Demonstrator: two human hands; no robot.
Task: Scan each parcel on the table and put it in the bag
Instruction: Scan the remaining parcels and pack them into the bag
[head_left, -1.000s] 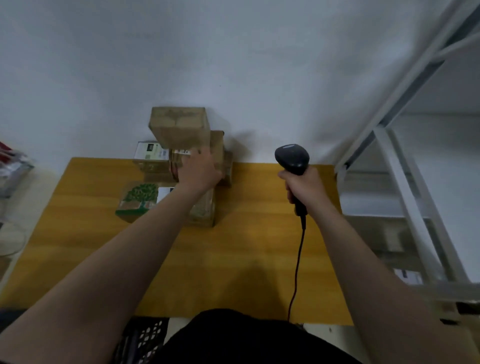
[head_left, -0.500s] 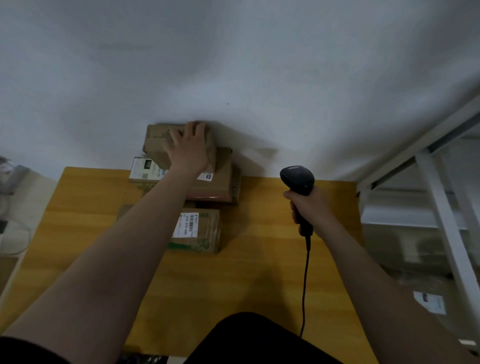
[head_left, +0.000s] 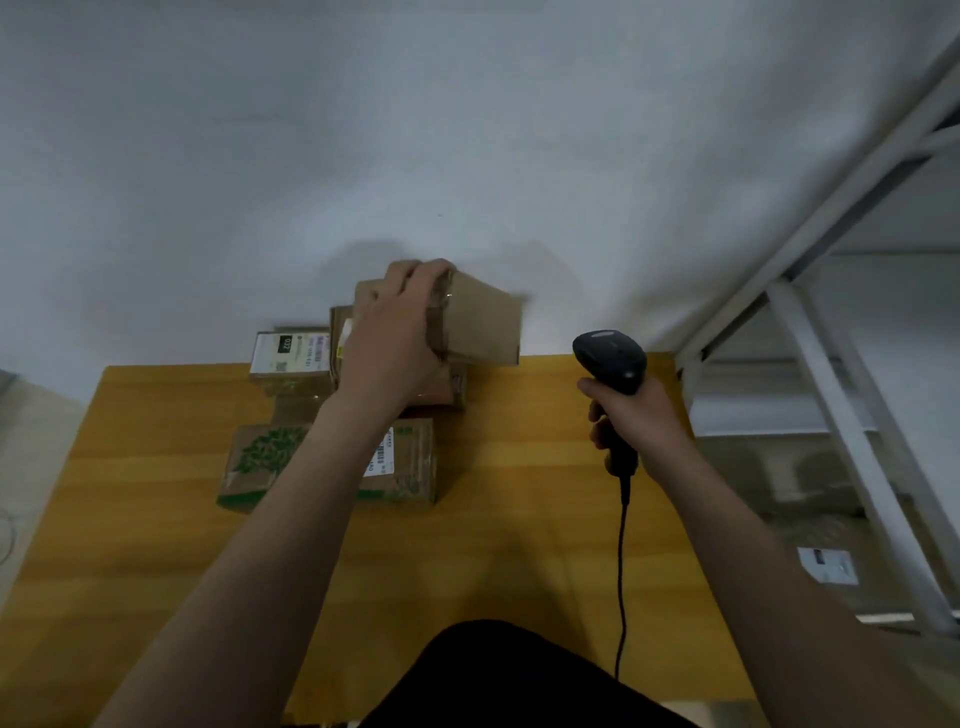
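The left hand (head_left: 400, 332) curls its fingers over a plain brown parcel (head_left: 478, 327), tilted and blurred above the stack at the frame's centre and seemingly lifted clear. The right hand (head_left: 631, 415) is wrapped round the scanner (head_left: 610, 358) handle, centre right. At least three other parcels (head_left: 260, 462) lie on the yellow wooden table (head_left: 519, 519). No bag shows, so most of the work appears left. A white wall (head_left: 467, 130) fills the top and a white metal rack (head_left: 831, 364) the right.

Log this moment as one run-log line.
left hand: grips brown parcel above stack | right hand: holds scanner | scan: not yet | bag: unseen
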